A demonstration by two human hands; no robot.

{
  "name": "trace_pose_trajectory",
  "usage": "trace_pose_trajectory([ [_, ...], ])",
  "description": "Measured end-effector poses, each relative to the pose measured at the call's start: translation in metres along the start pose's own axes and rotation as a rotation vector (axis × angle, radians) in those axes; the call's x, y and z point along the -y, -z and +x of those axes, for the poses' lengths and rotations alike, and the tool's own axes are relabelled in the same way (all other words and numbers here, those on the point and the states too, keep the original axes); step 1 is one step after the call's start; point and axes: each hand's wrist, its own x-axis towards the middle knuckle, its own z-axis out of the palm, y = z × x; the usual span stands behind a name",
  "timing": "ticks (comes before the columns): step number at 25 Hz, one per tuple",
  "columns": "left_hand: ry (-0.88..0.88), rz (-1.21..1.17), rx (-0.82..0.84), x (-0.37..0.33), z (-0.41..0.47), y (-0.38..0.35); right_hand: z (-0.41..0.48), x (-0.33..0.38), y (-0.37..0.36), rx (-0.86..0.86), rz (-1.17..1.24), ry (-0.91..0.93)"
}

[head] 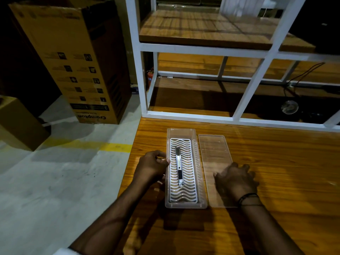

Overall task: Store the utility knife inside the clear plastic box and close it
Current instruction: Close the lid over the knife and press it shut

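Note:
A clear plastic box (200,181) lies lengthwise on the wooden table, with a white wavy grid insert inside. The silver utility knife (179,166) rests on that insert, blade end away from me. The clear lid (214,150) lies flat on the table just right of the box. My left hand (152,166) grips the box's left wall, thumb at the rim. My right hand (235,179) rests palm down on the near part of the lid, fingers spread on it; a dark band circles the wrist.
A white metal shelf frame (187,116) with wooden boards stands on the table just behind the box. The table's left edge (128,162) runs close to my left hand, with grey floor beyond. Cardboard boxes (73,61) stand on the floor at the left.

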Motion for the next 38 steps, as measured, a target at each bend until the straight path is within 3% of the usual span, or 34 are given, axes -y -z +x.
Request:
trace_pose_trajectory([
  [6, 0.019, 0.045, -0.007, -0.001, -0.001, -0.004, 0.004, -0.005, 0.006, 0.039, 0.176, -0.018],
  [10, 0.0, 0.069, -0.021, -0.005, -0.006, -0.004, 0.001, -0.003, 0.031, 0.187, 0.488, 0.111],
  [15, -0.022, 0.106, -0.032, -0.007, -0.009, -0.004, -0.016, 0.012, 0.063, 0.096, 0.702, 0.237],
  [20, -0.02, 0.106, -0.025, -0.01, -0.012, -0.004, -0.033, 0.03, 0.07, 0.207, 1.019, 0.341],
  [23, -0.013, 0.112, -0.024, -0.009, -0.01, -0.003, -0.04, 0.04, 0.062, 0.408, 1.124, 0.388],
  [25, -0.01, 0.11, -0.026, -0.007, -0.008, -0.002, -0.044, 0.046, 0.051, 0.488, 1.099, 0.41],
  [29, -0.029, 0.096, -0.029, -0.002, -0.006, -0.002, -0.047, 0.051, 0.031, 0.323, 0.769, 0.446],
  [32, -0.038, 0.059, -0.018, -0.003, -0.01, -0.002, -0.048, 0.055, 0.019, 0.32, 0.592, 0.453],
  [38, -0.103, 0.025, -0.013, 0.001, -0.018, -0.002, -0.058, 0.055, 0.004, 0.252, 0.469, 0.5],
])
